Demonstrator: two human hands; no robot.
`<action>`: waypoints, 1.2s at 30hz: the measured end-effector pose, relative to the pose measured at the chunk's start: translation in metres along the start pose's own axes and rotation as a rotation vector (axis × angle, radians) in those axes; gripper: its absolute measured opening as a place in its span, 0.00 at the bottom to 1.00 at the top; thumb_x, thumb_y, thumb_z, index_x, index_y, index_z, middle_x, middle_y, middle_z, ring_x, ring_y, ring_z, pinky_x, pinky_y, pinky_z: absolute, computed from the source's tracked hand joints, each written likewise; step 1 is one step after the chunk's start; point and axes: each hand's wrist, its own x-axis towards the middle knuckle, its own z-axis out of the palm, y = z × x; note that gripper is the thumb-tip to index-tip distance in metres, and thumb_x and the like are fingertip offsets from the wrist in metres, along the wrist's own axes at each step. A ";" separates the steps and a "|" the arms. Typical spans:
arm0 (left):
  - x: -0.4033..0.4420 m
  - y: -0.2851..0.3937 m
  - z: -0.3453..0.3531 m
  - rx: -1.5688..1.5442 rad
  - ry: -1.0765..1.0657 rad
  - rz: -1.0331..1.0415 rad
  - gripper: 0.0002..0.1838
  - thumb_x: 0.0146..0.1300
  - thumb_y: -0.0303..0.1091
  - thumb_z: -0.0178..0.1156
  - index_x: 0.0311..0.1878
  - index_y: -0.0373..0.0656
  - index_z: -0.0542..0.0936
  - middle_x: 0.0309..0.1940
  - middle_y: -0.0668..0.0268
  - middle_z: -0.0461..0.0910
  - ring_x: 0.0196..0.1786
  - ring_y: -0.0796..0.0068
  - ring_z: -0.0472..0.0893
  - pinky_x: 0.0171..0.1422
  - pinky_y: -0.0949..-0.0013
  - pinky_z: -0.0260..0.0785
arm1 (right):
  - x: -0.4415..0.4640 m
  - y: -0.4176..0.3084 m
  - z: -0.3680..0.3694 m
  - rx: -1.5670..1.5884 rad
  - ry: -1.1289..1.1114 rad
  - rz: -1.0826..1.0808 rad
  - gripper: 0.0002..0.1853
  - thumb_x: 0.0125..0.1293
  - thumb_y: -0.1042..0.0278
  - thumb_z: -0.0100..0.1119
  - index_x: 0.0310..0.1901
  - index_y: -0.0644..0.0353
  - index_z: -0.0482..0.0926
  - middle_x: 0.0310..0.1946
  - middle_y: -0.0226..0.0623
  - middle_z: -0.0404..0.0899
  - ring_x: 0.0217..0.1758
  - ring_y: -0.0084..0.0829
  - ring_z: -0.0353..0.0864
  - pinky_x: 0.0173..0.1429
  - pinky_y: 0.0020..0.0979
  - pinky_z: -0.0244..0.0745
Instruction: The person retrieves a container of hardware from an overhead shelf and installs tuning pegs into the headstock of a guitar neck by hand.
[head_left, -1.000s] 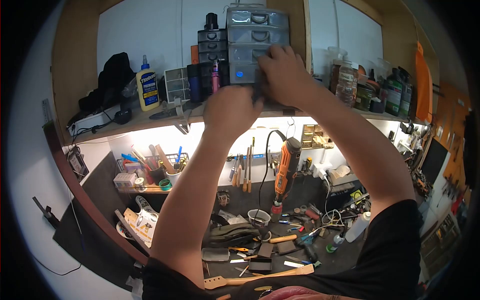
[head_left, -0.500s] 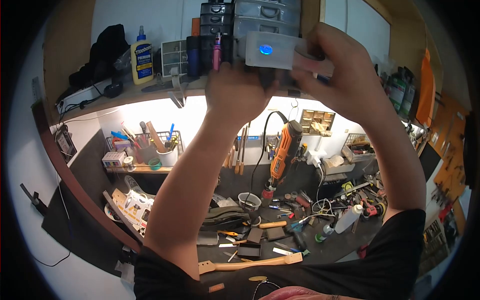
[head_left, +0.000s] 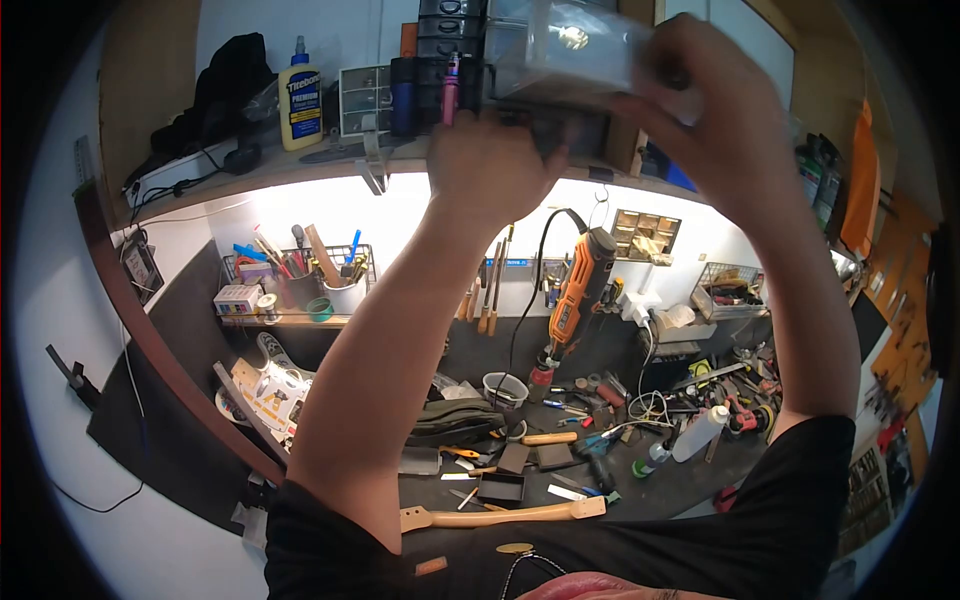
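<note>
My right hand (head_left: 715, 110) is closed on the right end of a clear plastic drawer (head_left: 575, 70) with a round shiny sticker. The drawer is tilted and smeared by motion, in front of a stack of clear drawers (head_left: 505, 12). What lies inside it I cannot make out. Lower down, my left hand (head_left: 490, 165) is at the shelf edge with its back towards me. Its thumb sticks out to the right and its other fingers are mostly hidden. Just behind it stands a pink pen-like device (head_left: 450, 95), near a black drawer unit (head_left: 443, 48).
On the shelf (head_left: 240, 188) stands a glue bottle (head_left: 301, 100). An orange rotary tool (head_left: 582, 285) hangs from a hook below. The cluttered bench holds a wooden guitar neck (head_left: 500, 516), a small black tray (head_left: 500, 489) and a white bottle (head_left: 700, 434).
My right hand has raised the clear drawer and tipped it, so its underside shows more. The whole view has shifted slightly. My left hand stays at the shelf edge.
</note>
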 end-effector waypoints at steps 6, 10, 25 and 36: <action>-0.003 -0.005 0.000 -0.247 0.069 0.015 0.25 0.71 0.60 0.64 0.38 0.44 0.92 0.36 0.56 0.88 0.38 0.52 0.87 0.46 0.47 0.80 | -0.063 -0.024 -0.033 0.206 0.164 0.041 0.21 0.64 0.73 0.77 0.55 0.68 0.78 0.45 0.39 0.81 0.51 0.33 0.81 0.53 0.36 0.79; -0.041 -0.004 -0.033 -0.282 0.244 0.112 0.16 0.68 0.43 0.67 0.49 0.41 0.90 0.48 0.55 0.87 0.51 0.48 0.85 0.63 0.51 0.78 | -0.121 -0.040 -0.051 0.298 0.189 0.075 0.16 0.61 0.67 0.77 0.46 0.63 0.81 0.43 0.36 0.82 0.45 0.38 0.78 0.53 0.39 0.75; -0.298 0.062 -0.140 -1.982 -0.387 -1.553 0.28 0.71 0.23 0.59 0.73 0.35 0.67 0.64 0.51 0.79 0.65 0.61 0.85 0.66 0.53 0.86 | -0.341 -0.155 0.055 0.393 -0.027 0.056 0.10 0.58 0.68 0.69 0.29 0.46 0.73 0.56 0.32 0.88 0.63 0.43 0.73 0.67 0.47 0.66; -0.401 0.093 -0.155 -1.744 -0.214 -1.749 0.35 0.70 0.23 0.60 0.79 0.44 0.62 0.69 0.54 0.75 0.69 0.59 0.81 0.71 0.51 0.82 | -0.406 -0.270 0.099 2.037 0.002 1.846 0.23 0.84 0.56 0.52 0.71 0.62 0.69 0.70 0.46 0.74 0.74 0.37 0.76 0.78 0.46 0.71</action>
